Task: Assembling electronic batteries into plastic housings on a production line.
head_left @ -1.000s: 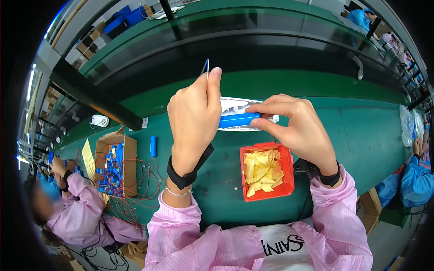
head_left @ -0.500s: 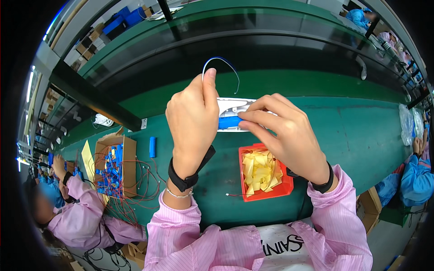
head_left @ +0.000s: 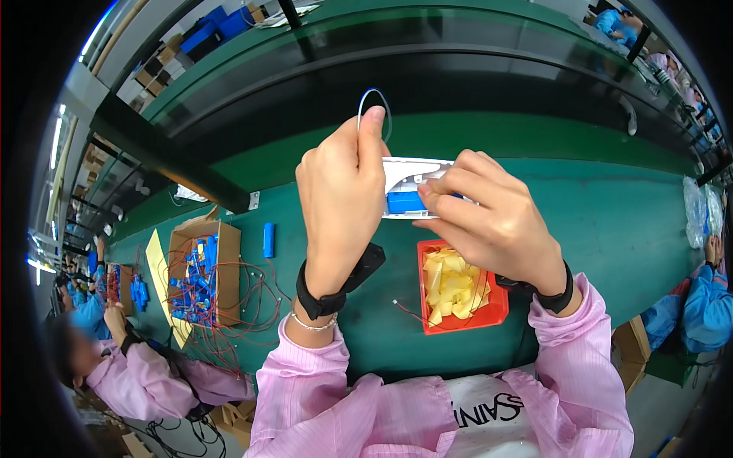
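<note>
My left hand (head_left: 340, 202) is closed around the left end of a white plastic housing (head_left: 401, 169), held up over the bench with its hollow side showing. A thin blue-and-white wire (head_left: 372, 91) loops up above the left thumb; where it ends is hidden. Inside the housing, along its near edge, lies a blue cylindrical battery (head_left: 405, 201). My right hand (head_left: 492, 217) is closed at the housing's right part, its fingertips pressed on the battery and a finger along the near rim. Those fingers cover the right end of both.
Below my right hand stands a red bin (head_left: 489, 311) of yellow paper pieces (head_left: 452, 288), a thin lead hanging out. To the left are a carton (head_left: 229, 267) of blue wired batteries (head_left: 195, 282) and one loose battery (head_left: 269, 240). A co-worker (head_left: 145, 374) sits at far left.
Both hands and the housing sit slightly farther right in the picture. My right fingers have shifted on the battery, one now along the near rim. The wire loop has become narrower.
</note>
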The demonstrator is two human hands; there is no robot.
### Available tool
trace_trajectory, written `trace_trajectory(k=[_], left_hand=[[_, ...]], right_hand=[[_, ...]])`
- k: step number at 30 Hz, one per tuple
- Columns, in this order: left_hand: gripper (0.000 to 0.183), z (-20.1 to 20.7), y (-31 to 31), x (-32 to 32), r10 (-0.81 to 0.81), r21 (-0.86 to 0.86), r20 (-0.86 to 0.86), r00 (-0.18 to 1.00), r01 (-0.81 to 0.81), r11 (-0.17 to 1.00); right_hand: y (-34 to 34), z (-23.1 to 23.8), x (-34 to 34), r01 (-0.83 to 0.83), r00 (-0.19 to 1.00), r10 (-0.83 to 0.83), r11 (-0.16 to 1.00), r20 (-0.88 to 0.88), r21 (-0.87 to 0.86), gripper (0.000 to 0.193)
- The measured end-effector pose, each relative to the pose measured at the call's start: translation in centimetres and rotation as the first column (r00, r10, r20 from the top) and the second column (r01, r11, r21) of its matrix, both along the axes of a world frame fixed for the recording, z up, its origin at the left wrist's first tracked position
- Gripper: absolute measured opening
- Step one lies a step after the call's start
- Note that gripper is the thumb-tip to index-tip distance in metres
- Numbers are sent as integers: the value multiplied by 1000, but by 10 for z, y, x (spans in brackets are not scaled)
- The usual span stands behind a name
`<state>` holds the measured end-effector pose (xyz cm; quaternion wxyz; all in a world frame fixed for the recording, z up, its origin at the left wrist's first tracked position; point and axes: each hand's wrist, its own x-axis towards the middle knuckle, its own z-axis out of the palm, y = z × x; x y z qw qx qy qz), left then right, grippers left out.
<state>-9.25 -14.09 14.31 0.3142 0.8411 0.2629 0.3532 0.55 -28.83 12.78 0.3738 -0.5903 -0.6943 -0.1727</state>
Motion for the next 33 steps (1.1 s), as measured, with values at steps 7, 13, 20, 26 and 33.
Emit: trace_trajectory(k=[7,13,20,26,33], left_hand=[[57,-48,68,20,-578,-557,-234,781,380,739],[45,-129,116,54,-153,-538,118,981,193,821],[66,-127,119,41,-259,-340,-364,895,131,931],[34,-77,72,-20,30,162,-697,716,118,980],[47,-122,117,-112,464,449,-758,458,-148,881]], right_hand=[[-2,4,23,231,972,-233,959,10,-165,44],[-14,24,15,210,966,-231,962,-114,-174,39],[-8,17,16,113,980,-137,980,-146,-165,30],[-10,17,20,113,964,-155,974,-218,-195,27],[-10,17,20,25,969,-67,984,-236,-179,26]])
